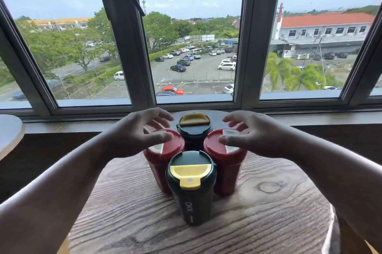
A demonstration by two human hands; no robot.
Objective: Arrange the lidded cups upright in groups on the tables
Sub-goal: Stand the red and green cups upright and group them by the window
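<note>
Four lidded cups [191, 183] upright, clustered mid-table [268, 222] | left hand [134, 136], right hand [254, 136] released, fingers spread above red lids

Four upright cups [191, 183] clustered on table [258, 212], hands [134, 136] above side cups; window [194, 47] behind

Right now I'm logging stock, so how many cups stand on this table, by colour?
Red cups: 2, left and right
Dark green cups with yellow lids: 2, near and far
Total: 4, all upright on the wooden table
</note>
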